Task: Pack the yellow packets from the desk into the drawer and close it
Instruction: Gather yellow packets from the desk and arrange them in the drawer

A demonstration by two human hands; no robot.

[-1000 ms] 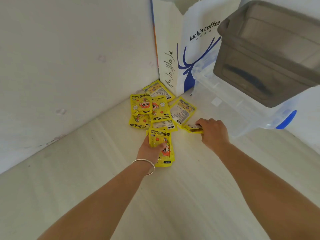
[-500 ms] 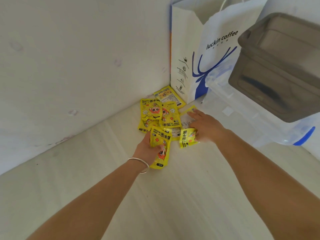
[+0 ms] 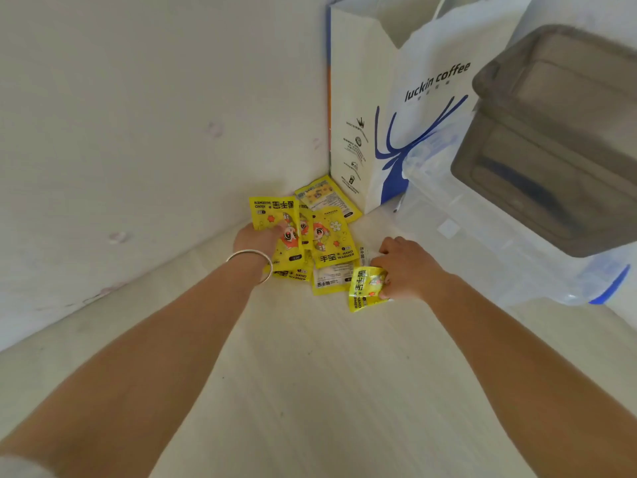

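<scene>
Several yellow hand-warmer packets lie in a heap in the desk's back corner against the wall. My left hand, with a silver bangle on the wrist, grips a yellow packet at the heap's left side. My right hand holds another yellow packet at the heap's right edge, its fingers touching a packet underneath. The clear plastic drawer stands open to the right, under a grey bin.
A white and blue luckin coffee paper bag stands behind the packets, against the wall. The drawer's blue handle shows at the far right. The pale wooden desk runs toward me.
My left hand has moved up and back into the heap with its packet. My right hand has lifted a packet and shifted toward the right side of the heap.
</scene>
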